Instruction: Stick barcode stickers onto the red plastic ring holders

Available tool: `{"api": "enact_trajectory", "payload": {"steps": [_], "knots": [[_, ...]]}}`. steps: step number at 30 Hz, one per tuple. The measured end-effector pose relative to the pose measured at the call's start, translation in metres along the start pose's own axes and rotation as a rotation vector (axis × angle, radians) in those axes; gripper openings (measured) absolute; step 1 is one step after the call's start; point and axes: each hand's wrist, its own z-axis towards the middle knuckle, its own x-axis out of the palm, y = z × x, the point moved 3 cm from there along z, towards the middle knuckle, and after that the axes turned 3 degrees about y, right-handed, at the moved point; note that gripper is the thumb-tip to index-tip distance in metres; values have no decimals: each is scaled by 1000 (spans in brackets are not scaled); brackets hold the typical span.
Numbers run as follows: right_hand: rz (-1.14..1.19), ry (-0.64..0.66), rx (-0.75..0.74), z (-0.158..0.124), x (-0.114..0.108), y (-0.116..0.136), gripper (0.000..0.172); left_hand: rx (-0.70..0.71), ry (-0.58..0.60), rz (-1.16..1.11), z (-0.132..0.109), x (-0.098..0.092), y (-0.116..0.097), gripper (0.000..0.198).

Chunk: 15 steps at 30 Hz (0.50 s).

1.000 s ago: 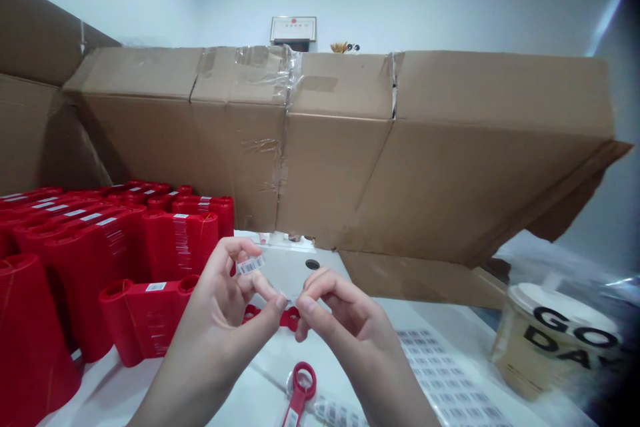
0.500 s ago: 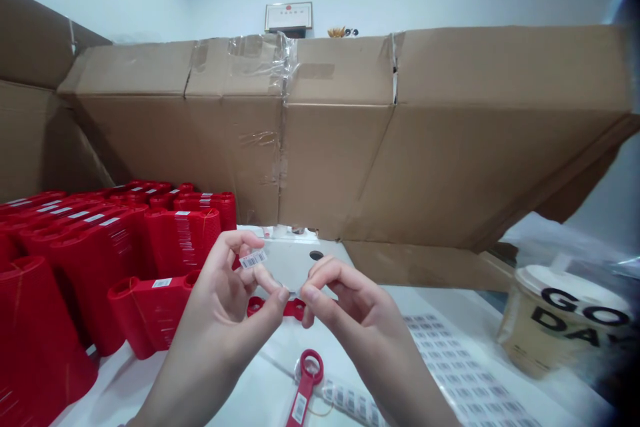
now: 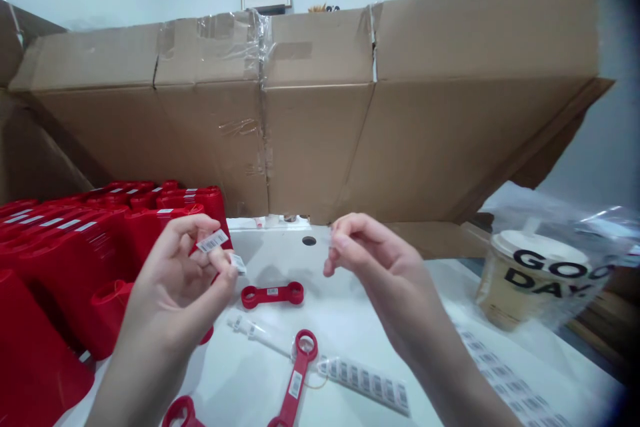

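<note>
My left hand pinches a small barcode label between thumb and index finger. Another barcode label sticks to its fingers a little higher. My right hand is raised across from it, thumb and fingertips pressed together; a thin pale edge shows there, too small to make out. Below and between the hands a red bar with ringed ends lies flat, bearing a barcode label. Nearer to me is a second labelled red bar, beside a folded strip of barcode labels.
Stacks of red bundled pieces with white labels fill the left. A large taped cardboard sheet leans across the back. On the right stand a bagged drink cup and a label sheet. Part of another red piece shows at the bottom.
My hands have moved apart, the left one to the left and the right one to the right. A label now shows clearly in my left pinch. The view has shifted.
</note>
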Motion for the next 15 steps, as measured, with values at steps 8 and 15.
{"api": "enact_trajectory", "payload": {"steps": [8,15], "knots": [[14,6,38,1,-11,6,24,-18,17,-3,2,-9,-6,35],[-99,-21,-119,-3,3,8,19,-2,202,168,2,5,1,25]]}}
